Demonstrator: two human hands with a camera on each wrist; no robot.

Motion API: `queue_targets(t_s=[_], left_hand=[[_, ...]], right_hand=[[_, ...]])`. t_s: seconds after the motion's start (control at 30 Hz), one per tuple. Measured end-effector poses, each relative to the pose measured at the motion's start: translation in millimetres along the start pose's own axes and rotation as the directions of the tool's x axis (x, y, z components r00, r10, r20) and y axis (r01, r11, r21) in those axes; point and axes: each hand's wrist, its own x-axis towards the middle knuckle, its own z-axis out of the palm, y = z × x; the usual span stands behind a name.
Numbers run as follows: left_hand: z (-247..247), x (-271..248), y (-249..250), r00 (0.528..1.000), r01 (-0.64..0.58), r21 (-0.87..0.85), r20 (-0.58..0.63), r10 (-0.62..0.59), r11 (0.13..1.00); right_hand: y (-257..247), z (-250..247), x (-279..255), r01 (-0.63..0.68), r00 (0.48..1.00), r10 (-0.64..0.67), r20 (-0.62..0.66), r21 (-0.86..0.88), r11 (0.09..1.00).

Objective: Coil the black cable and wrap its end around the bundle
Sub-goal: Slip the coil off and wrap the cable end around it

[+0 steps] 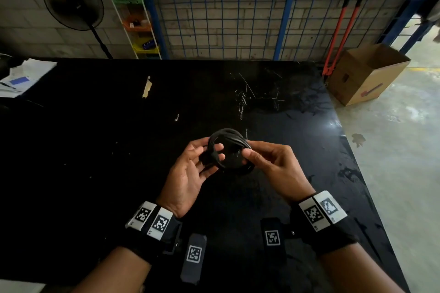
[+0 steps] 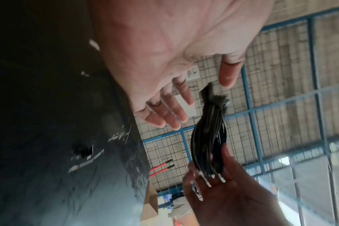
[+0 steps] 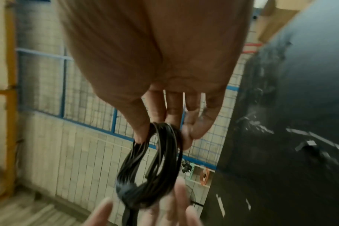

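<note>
Above the bench [image 1: 119,150], the right hand [image 1: 273,166] pinches the coiled black cable [image 1: 228,152] between thumb and fingers. The left hand [image 1: 190,173] lies loose (fingers straight), gripping nothing, fingertips beside the coil.

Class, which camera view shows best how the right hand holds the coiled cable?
The right wrist view: the right hand pinches the cable between thumb and fingers, and the coil's loops hang open. The head view shows the coil dark against the table. The left wrist view shows it edge-on and blurred.

Dim head view; glare right; wrists blurred
</note>
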Motion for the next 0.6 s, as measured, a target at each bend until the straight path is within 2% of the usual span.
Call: queue_targets(t_s=[0.13, 0.23, 0.33, 0.47, 0.53, 0.6], left_hand=[[5, 6, 9, 0.996, -0.07, 0.327, 0.079, 0.047, 0.942], [11, 10, 5, 0.988, -0.144, 0.523, 0.127, 0.09, 0.84], [12, 11, -2, 0.985, -0.172, 0.549, 0.081, 0.153, 0.818], [10, 11, -11, 0.984, -0.146, 0.415, -0.03, 0.174, 0.898], [6, 10, -15, 0.989, -0.107, 0.33, -0.066, 0.136, 0.938], [0, 9, -19, 0.999, -0.046, 0.317, -0.005, 0.051, 0.947]], right_hand=[[-10, -9, 1, 0.039, 0.979, 0.031, 0.203, -0.329, 0.943], [-14, -8, 0, 0.046, 0.967, 0.049, 0.25, -0.362, 0.931], [-6, -4, -1, 0.001, 0.993, 0.027, 0.118, -0.231, 0.973], [14, -6, -4, -0.113, 0.994, 0.113, 0.005, 0.087, 0.99], [24, -8, -8, -0.126, 0.991, 0.13, -0.016, 0.162, 0.979], [32, -9, -11, -0.121, 0.991, 0.128, -0.033, 0.162, 0.979]])
